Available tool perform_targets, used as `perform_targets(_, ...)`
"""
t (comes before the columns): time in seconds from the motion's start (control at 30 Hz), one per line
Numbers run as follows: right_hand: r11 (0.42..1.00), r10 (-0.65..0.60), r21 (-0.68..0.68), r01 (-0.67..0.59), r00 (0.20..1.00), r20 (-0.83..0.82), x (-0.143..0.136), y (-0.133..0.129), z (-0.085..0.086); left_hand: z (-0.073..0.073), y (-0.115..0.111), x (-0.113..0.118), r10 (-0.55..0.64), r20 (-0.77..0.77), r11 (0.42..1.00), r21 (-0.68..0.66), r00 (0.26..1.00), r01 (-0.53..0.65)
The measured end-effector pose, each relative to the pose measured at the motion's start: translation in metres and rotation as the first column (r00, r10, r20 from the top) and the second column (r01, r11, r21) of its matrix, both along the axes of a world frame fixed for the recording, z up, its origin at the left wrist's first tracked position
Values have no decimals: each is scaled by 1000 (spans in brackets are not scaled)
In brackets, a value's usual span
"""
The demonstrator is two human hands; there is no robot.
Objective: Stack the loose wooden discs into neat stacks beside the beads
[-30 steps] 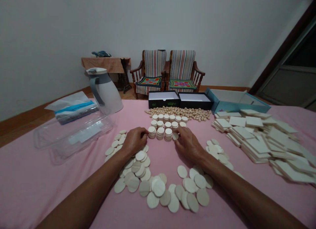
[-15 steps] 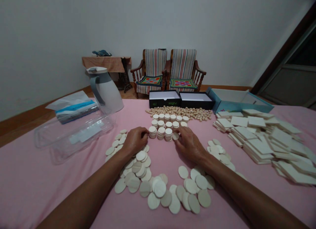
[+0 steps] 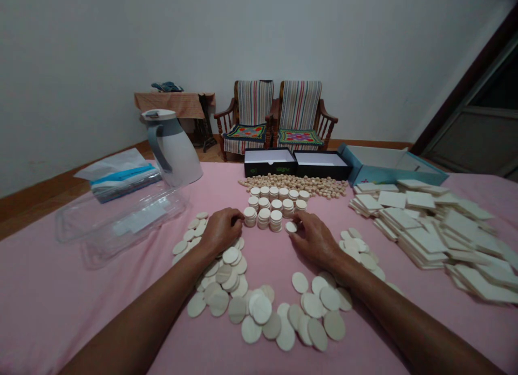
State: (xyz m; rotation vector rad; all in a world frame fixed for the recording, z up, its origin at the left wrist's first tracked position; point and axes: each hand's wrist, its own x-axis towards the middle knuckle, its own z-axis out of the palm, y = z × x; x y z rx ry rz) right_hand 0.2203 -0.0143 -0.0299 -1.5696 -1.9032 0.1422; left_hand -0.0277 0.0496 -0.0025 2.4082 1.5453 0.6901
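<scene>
Several short stacks of pale wooden discs (image 3: 263, 217) stand in rows at the middle of the pink cloth. Just left of the front row, my left hand (image 3: 222, 230) rests over loose discs with its fingers curled; whether anything is between its fingertips is hidden. My right hand (image 3: 314, 236) pinches a pale disc (image 3: 290, 227) between thumb and fingers, right of the front row. More loose discs (image 3: 262, 309) lie in a curved spread nearer to me, and others (image 3: 364, 256) lie beside my right forearm.
Wooden beads (image 3: 299, 184) lie behind the stacks, before two black boxes (image 3: 270, 169). A blue box (image 3: 396, 172) and piled square tiles (image 3: 437, 229) are at right. A jug (image 3: 178, 154), a tissue pack (image 3: 125, 182) and clear plastic trays (image 3: 137, 218) sit at left.
My right hand has moved slightly right, away from the stacks, with the disc at its fingertips. My left hand has not visibly moved.
</scene>
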Motion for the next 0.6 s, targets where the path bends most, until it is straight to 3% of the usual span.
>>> perform_targets(0.37,1000,22,1,-22,1000,11,-3,2,0,0,-1,0,-2,1,1000,8,1000,2)
perform_targets(0.47,999,30,-32,-30,1000,1,2,-3,15,0,-1,0,2,0,1000,5,1000,-2)
perform_targets(0.53,988,89,-124,-88,996,4,5,-11,31,0,0,0,4,-1,1000,4,1000,-4)
perform_targets(0.6,908,266,-331,-258,964,-21,6,-23,48,0,0,0,2,-7,1000,5,1000,-2)
